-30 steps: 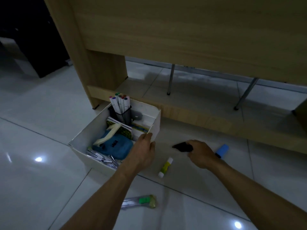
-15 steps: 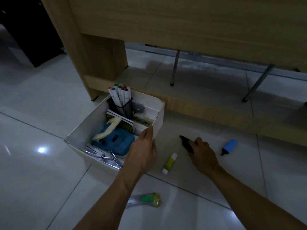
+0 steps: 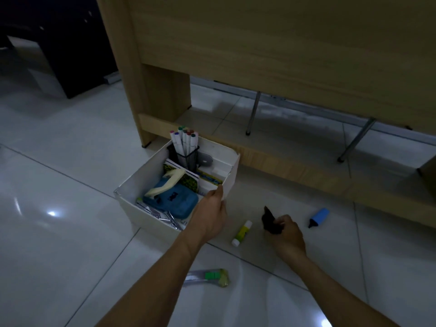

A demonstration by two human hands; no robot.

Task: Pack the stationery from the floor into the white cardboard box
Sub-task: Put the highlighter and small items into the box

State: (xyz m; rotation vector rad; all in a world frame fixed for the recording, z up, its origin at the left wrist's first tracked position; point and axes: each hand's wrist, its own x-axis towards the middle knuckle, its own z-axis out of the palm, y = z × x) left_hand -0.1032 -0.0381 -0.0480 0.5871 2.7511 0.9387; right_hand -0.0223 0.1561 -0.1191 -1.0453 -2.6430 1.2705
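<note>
Stationery is already partly packed: the box [image 3: 230, 179], set on the floor against the desk's [image 3: 283, 55] base rail, is seen to hold markers [image 3: 184, 142], a blue case [image 3: 173, 200] and clips. Its right rim is gripped by the left hand [image 3: 210, 214]. A dark object [image 3: 271, 223] is held in the right hand's [image 3: 286, 234] curled fingers, just off the tiles — judged next to be packed. Left on the floor: a glue stick [image 3: 241, 233], a highlighter [image 3: 318, 217] and a clear cutter [image 3: 207, 277].

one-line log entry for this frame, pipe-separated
left hand holds white box rim | right hand grips dark object | on floor: glue stick, blue highlighter
</note>
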